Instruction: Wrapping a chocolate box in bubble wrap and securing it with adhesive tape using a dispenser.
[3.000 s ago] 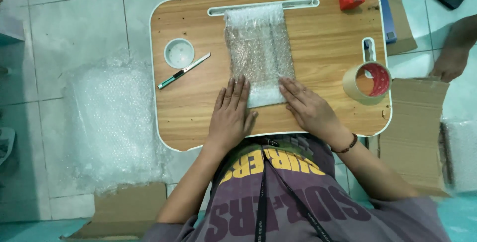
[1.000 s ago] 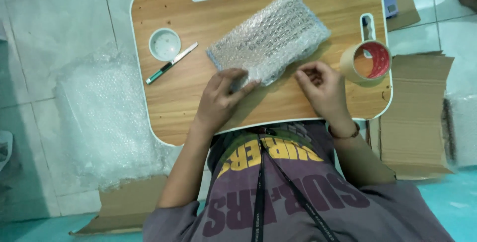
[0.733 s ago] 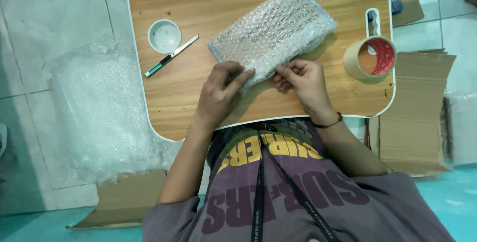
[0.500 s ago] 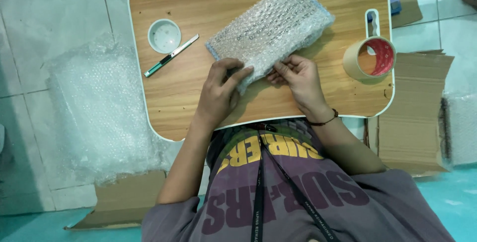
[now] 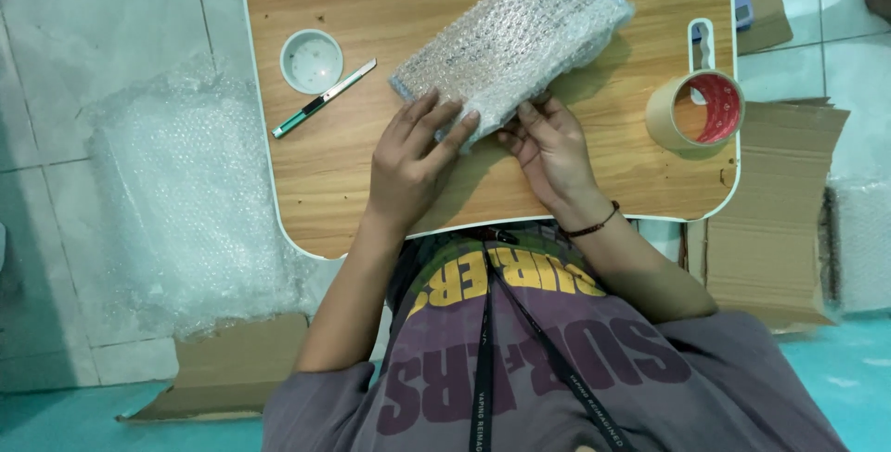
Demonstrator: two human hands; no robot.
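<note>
A flat item wrapped in bubble wrap [image 5: 512,39] lies slanted on the wooden lap table [image 5: 353,183]. My left hand [image 5: 411,161] presses on the bundle's near end with fingers spread over it. My right hand [image 5: 549,147] pinches the same near edge from the right side. Both hands grip the wrap's lower corner, which is slightly lifted off the table.
A roll of brown tape [image 5: 694,110] sits at the table's right edge. A green utility knife [image 5: 323,98] and a small white round cup [image 5: 312,60] lie at the left. Loose bubble wrap [image 5: 186,192] covers the floor to the left; flattened cardboard [image 5: 770,201] lies right.
The bundle has been turned from upright to slanted, its far end now pointing up right. Both hands have moved from flat on the table to gripping its near edge.
</note>
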